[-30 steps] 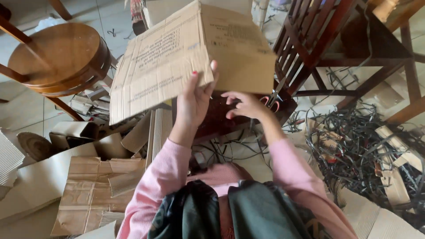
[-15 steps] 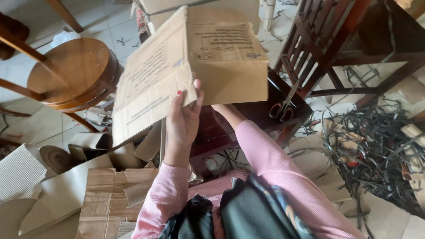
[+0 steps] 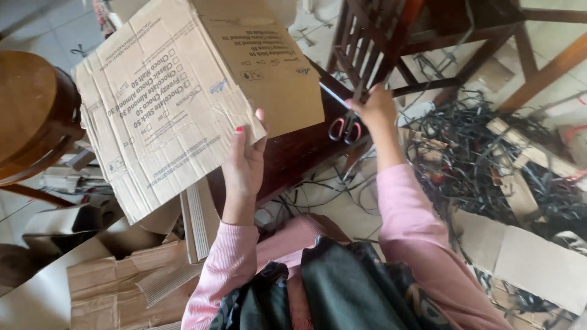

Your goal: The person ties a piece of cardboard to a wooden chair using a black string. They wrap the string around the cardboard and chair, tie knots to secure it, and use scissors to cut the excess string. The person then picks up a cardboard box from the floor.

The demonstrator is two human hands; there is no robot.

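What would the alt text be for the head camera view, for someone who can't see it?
A person in pink sleeves holds up a flattened cardboard box with the left hand while the right hand reaches for red-handled scissors on a dark wooden table. Cardboard scraps and tangled black straps cover the floor.

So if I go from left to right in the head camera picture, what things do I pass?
Round wooden stool → big cardboard sheet → left hand → red-handled scissors → right hand → heap of black cables.

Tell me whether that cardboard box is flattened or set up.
Flattened: the cardboard box shows as creased flat panels, held up by the left hand.
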